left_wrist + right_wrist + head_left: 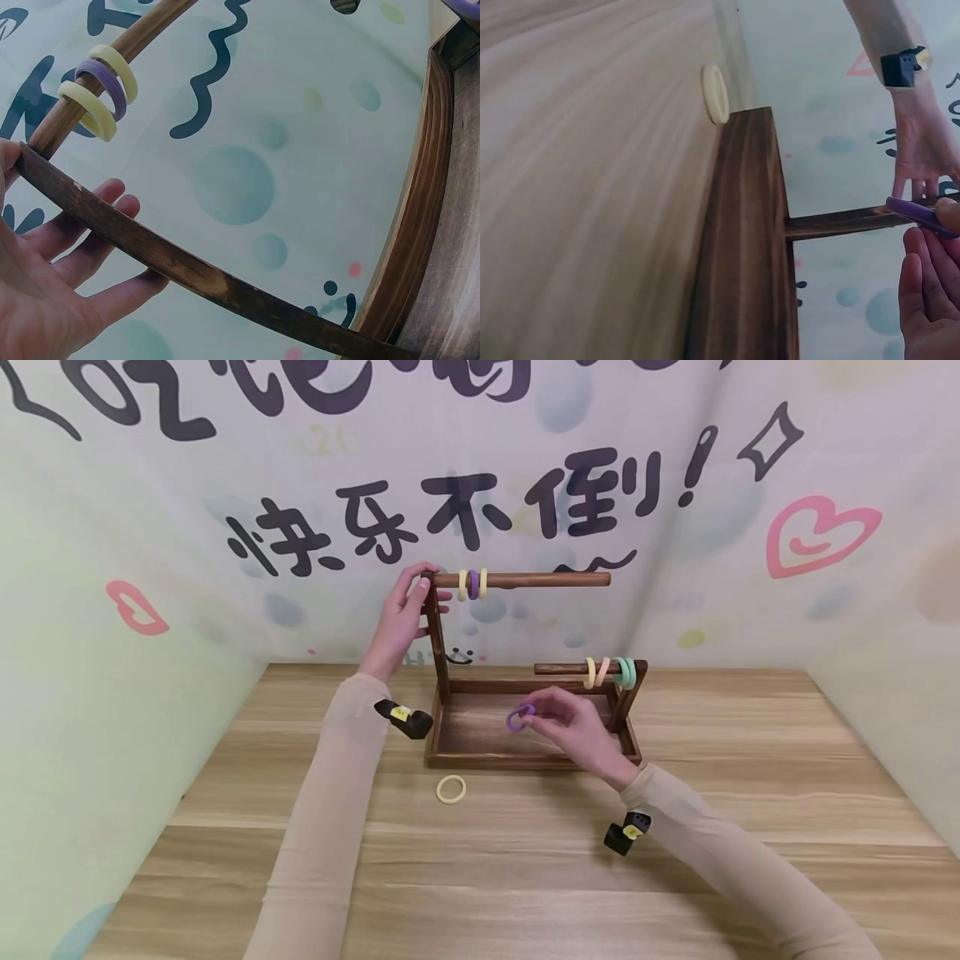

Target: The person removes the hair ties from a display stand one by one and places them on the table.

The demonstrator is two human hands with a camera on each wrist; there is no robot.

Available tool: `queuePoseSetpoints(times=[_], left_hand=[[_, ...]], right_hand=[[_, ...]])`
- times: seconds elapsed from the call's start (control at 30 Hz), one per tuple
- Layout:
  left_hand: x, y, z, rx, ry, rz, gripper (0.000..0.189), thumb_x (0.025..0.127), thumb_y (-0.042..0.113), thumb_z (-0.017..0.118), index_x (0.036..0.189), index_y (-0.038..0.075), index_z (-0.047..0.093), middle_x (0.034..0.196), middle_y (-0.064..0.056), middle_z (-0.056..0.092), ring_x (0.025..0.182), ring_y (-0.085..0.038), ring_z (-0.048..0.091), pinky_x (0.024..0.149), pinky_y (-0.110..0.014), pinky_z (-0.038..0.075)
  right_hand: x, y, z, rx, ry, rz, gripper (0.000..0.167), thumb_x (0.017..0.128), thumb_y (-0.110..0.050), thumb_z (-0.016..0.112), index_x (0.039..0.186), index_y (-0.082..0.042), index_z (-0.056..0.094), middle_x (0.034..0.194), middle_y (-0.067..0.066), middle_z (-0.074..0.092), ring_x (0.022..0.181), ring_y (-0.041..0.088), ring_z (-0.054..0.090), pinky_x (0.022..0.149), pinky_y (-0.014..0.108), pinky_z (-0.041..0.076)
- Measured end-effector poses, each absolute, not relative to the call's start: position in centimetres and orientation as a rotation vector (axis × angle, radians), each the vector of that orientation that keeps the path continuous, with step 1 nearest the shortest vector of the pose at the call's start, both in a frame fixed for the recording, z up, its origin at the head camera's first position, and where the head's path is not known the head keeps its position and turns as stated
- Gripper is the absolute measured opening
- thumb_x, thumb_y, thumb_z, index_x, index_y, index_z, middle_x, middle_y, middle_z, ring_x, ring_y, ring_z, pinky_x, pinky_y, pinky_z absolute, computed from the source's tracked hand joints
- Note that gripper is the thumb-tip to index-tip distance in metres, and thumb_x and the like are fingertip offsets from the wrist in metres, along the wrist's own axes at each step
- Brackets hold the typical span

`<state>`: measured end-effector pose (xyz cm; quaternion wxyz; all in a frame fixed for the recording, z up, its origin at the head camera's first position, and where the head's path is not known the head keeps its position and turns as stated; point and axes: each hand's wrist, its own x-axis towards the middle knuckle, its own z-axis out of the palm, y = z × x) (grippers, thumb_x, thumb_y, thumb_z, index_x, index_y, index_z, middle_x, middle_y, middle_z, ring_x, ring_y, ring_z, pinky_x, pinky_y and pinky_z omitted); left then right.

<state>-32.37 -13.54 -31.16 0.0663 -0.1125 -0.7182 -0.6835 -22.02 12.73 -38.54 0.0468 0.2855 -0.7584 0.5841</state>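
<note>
A: Where's the purple ring (913, 213)?

B: In the right hand (576, 732), pinched between thumb and fingertips. The head view sets it against the floor of the wooden tray (487, 762), between its left and right edges; I can't tell how high it is held.

A: And the left hand (397, 622)?

B: It grips the top of the left upright (440, 647), thumb in front.

A: So which step is this?

B: Bringing a ring in while steadying the upright, I'd judge. The upper bar (555, 580) carries three rings (473, 585): cream, purple, cream. The next move probably calls for lining the held ring up with a bar's free end; which bar, I can't say.

A: What does one view alone give?

B: The left wrist view shows fingers spread behind the upright, mostly hidden from the head. Only the head view shows four rings (602, 672) on the lower bar (558, 668).

A: Anything loose?

B: One cream ring (439, 791) on the worktop (525, 860), just off the tray's front left corner.
</note>
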Motion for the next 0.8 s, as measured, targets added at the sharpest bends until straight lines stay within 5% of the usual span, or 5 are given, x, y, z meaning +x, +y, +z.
queuePoseSetpoints(times=[0.4,0.8], left_hand=[[-32.4,-13.5,-31.3,-0.356,-2.140,-2.072,0.026,0.105,0.030,0.038,0.128,0.026,0.051,0.118,-0.020,0.063,0.105,-0.035,0.061,0.085,-0.054,0.049],[-32.4,-13.5,-31.1,-0.358,-2.152,-2.067,0.027,0.105,0.031,0.038,0.129,0.025,0.051,0.118,-0.019,0.063,0.109,-0.038,0.059,0.085,-0.054,0.048]], right_hand=[[-22.5,11.6,-43.0,0.965,-2.386,1.821,0.022,0.086,0.001,0.070,0.107,0.003,0.065,0.099,0.013,0.069,0.088,0.022,0.066,0.078,0.032,0.054],[-21.5,10.0,-44.3,1.060,-2.506,1.776,0.027,0.081,0.007,0.071,0.107,0.008,0.062,0.099,0.018,0.068,0.090,0.027,0.066,0.081,0.032,0.053]])
